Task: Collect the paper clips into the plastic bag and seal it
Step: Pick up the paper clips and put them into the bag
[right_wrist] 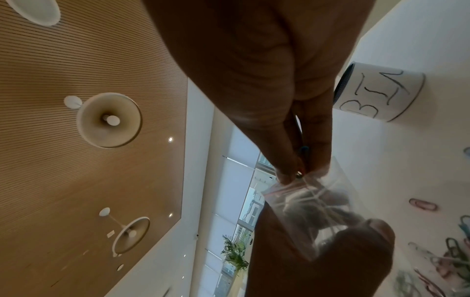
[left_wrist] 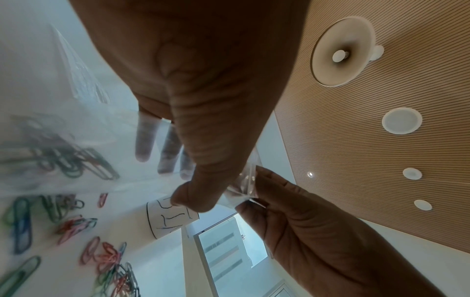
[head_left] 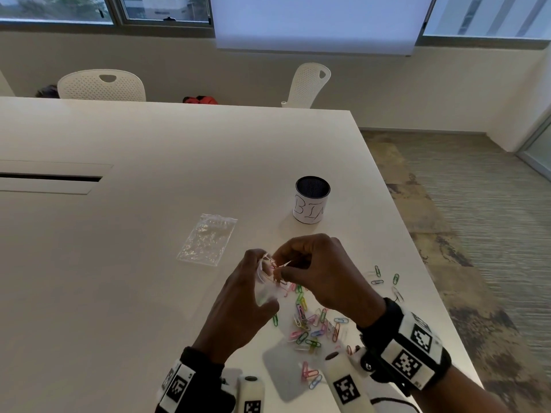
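Observation:
My left hand (head_left: 262, 278) holds a small clear plastic bag (head_left: 265, 293) upright above the table, thumb on one side and fingers showing through the plastic (left_wrist: 145, 140). My right hand (head_left: 278, 266) is at the bag's mouth (right_wrist: 292, 186), thumb and forefinger pinching paper clips; a blue clip (right_wrist: 304, 149) shows between them. A pile of coloured paper clips (head_left: 310, 323) lies on the white table right under both hands. How much is inside the bag is unclear.
A second clear bag (head_left: 207, 239) lies flat to the left. A black mesh cup labelled BIN (head_left: 312, 201) stands behind the hands. More clips (head_left: 384, 278) are scattered near the table's right edge (head_left: 432, 275), and some lie on a grey sheet (head_left: 283, 374).

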